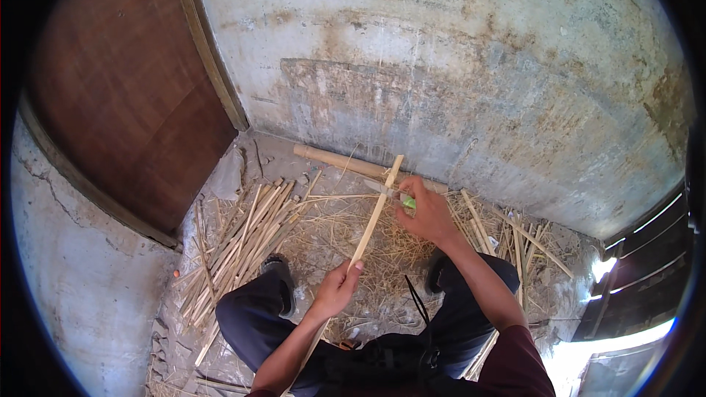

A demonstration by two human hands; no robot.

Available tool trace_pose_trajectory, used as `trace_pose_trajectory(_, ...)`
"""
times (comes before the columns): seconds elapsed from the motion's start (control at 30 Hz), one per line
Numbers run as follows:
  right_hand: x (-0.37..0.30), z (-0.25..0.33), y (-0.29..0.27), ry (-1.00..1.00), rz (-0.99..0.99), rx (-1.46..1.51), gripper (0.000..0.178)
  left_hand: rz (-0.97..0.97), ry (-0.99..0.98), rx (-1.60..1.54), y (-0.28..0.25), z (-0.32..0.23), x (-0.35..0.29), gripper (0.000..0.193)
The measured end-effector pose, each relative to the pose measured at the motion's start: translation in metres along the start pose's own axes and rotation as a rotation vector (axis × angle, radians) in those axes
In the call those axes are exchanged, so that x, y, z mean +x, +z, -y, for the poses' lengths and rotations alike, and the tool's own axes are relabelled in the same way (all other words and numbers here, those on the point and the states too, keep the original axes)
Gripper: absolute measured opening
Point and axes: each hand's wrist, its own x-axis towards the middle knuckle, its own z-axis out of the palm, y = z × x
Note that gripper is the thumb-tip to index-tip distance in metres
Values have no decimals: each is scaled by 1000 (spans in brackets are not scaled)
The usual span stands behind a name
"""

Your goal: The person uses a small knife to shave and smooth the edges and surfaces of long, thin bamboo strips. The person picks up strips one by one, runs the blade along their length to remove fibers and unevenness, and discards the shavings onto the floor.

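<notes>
A long pale bamboo strip [371, 226] slants up and away in front of me. My left hand [336, 290] is closed around its lower part, and the near end runs down past my left forearm. My right hand [428, 215] grips a knife [409, 201] by its green handle. The knife's blade crosses the strip near its far end and appears to touch it. Behind that far end, a thicker bamboo pole [331, 159] lies along the foot of the wall. Thin shavings [360, 254] cover the ground beneath my hands.
A heap of cut strips [239, 246] lies to my left, with more strips [526, 246] on the right. The stained wall [441, 81] rises close ahead. A brown door [132, 88] stands at the left, and a plastic bag [226, 173] rests near its frame.
</notes>
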Motion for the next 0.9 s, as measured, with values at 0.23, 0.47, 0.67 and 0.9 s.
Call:
trace_pose_trajectory(0.23, -3, -56, 31, 199, 92, -361, 15, -113, 24, 321, 19, -3, 4, 41)
trace_pose_trajectory(0.47, 9, -81, 64, 202, 86, -564, 16, -184, 28, 530, 25, -2, 9, 44)
trace_pose_trajectory(0.67, 21, -93, 78, 198, 112, -619, 19, -225, 75, 531, 20, 7, 15, 43)
trace_pose_trajectory(0.9, 32, -94, 101, 153, 43, -541, 19, -247, 43, 542, 6, 4, 12, 43)
